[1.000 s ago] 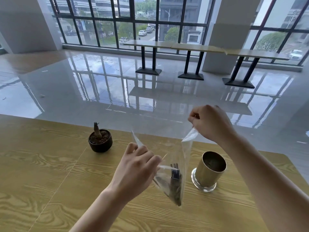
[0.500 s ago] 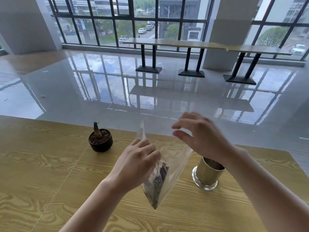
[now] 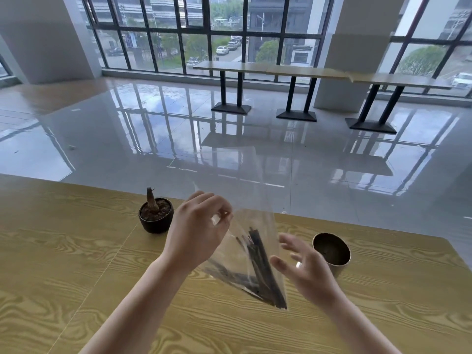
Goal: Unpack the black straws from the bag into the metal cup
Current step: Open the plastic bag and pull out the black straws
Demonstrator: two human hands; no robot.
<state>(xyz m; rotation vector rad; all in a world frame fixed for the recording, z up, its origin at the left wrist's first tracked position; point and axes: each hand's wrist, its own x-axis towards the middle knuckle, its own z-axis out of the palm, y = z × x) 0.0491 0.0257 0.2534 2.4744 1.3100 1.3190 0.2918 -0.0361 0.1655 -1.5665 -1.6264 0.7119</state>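
A wooden tabletop (image 3: 76, 290) fills the lower part of the view. Above its middle a clear plastic bag (image 3: 255, 205) is held up, tilted, its mouth upward and its lower corner pointing down. The bag's left edge is pinched by the left hand (image 3: 196, 231) between thumb and curled fingers. The right hand (image 3: 304, 267) is held spread just beside the bag's right side; whether contact is made cannot be told. The metal cup (image 3: 332, 254) stands upright near the far edge, toward the right corner, partly hidden by the right hand. A small dark plant pot (image 3: 156, 215) is set near the far edge, left of the hands. The black straws (image 3: 263, 272) are gathered inside the bag's lower corner.
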